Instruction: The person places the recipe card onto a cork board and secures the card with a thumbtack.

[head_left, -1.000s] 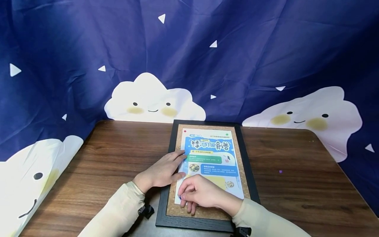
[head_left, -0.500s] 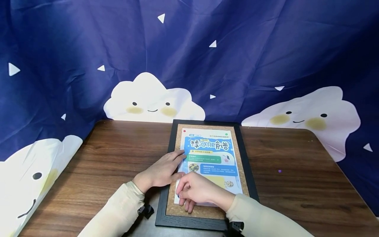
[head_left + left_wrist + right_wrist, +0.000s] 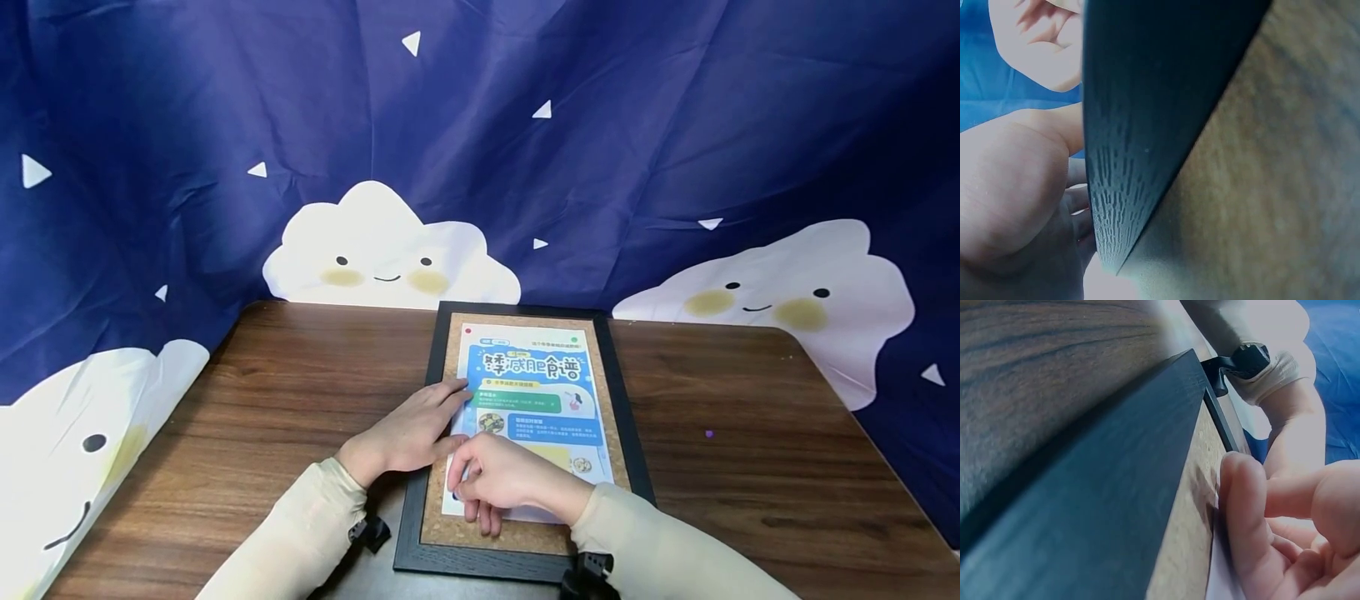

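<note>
A printed poster (image 3: 536,392) lies on a cork board (image 3: 525,537) with a black frame. At the poster's lower left corner my right hand (image 3: 506,475) pinches a small blue pushpin (image 3: 454,497), mostly covered by the fingers. Whether its point is in the cork is hidden. My left hand (image 3: 408,432) rests with extended fingers on the poster's left edge, its wrist over the frame. A red pushpin (image 3: 468,331) sits at the top left corner and a green pushpin (image 3: 574,340) at the top right. In the right wrist view my right hand (image 3: 1300,537) is close to the paper's edge.
To the right of the board, a purple pushpin (image 3: 708,433) lies on the brown wooden table (image 3: 757,500). A dark blue curtain (image 3: 465,125) with clouds and white triangles hangs behind the table. The black frame (image 3: 480,561) forms a raised border.
The right hand and forearm have shifted slightly up and left, with the fingers still at the lower left corner of the poster. The left hand stays in place.
</note>
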Available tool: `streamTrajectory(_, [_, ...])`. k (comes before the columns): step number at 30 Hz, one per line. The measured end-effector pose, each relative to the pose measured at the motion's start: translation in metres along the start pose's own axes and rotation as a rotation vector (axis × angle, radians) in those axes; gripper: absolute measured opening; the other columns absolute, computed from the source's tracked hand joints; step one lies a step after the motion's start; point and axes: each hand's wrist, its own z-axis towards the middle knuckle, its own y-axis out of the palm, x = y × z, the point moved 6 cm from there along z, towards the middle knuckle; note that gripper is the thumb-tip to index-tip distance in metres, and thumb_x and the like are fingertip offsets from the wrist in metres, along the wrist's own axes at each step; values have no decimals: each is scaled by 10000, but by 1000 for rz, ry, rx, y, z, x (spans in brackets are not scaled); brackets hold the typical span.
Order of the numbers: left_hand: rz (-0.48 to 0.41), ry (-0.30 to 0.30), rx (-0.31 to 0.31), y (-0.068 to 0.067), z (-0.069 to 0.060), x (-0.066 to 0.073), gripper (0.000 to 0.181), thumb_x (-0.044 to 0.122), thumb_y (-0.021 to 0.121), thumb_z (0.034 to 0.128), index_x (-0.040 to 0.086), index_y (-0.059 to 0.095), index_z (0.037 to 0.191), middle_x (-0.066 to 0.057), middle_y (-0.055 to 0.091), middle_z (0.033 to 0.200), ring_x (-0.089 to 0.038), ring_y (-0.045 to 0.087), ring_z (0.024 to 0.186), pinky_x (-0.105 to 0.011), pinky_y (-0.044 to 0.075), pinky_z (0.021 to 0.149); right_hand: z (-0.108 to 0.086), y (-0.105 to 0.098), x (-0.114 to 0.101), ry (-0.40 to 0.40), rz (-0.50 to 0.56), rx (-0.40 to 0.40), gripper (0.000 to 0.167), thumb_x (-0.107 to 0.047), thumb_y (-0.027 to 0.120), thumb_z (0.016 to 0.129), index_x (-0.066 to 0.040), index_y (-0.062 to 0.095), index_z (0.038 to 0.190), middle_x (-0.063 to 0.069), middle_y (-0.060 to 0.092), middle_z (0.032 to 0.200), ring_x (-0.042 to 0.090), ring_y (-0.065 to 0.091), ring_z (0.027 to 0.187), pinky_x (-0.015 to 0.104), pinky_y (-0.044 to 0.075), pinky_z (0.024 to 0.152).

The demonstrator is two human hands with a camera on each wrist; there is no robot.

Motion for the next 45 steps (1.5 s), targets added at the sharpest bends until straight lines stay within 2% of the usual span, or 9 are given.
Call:
streamTrajectory(8, [0,1,1,-2,0,0,676,270,670,1082,-68,423,1612,-239,363,1720,-408,365,1604,-561,330,1303,0,-2,0,-4,-47,4,136,32,597,1046,-50,672,967,56,649,588,106,577,370,264,493,376])
streamTrajectory(13, [-12,-6,-1,-1,0,-1,677,281,661,1087,-63,418,1617,-234,361,1723,-407,363,1605,-563,329,1302,-5,-2,4,-35,-48,22,113,-31,619,1061,-71,681,975,45,668,621,92,568,377,245,480,379])
streamTrajectory(16, [-19,-9,-6,0,0,-1,677,292,652,1091,-61,416,1619,-231,357,1725,-404,359,1607,-562,324,1305,-11,-3,6,-61,-43,14,102,-79,626,1071,-73,700,1001,39,683,656,97,581,415,244,487,398])
streamTrajectory(21, [-25,-20,-12,0,0,-1,680,298,641,1098,-57,405,1628,-227,343,1735,-398,346,1616,-559,320,1309,-26,-7,3,-144,-114,-3,115,-146,639,1085,-90,723,1031,37,709,721,112,609,518,229,490,460])
streamTrajectory(28, [-25,-41,-27,0,0,-1,690,316,636,1103,-41,393,1641,-210,324,1750,-385,326,1629,-551,313,1316,-46,-19,1,-232,-165,8,155,-161,620,1101,-56,732,1077,52,733,802,103,642,611,217,519,551])
streamTrajectory(35, [-25,-61,-35,2,0,-2,703,332,638,1102,-21,383,1654,-190,304,1764,-366,305,1643,-539,303,1325,-57,-30,4,-238,-186,45,186,-186,601,1110,-59,737,1106,16,730,810,117,657,641,243,565,591])
streamTrajectory(45, [-8,-42,-27,2,0,-1,691,320,635,1104,-40,392,1642,-209,324,1749,-380,333,1626,-549,321,1312,-69,-35,7,-290,-171,48,228,-220,600,1123,-35,734,1120,36,731,832,89,656,670,248,576,610])
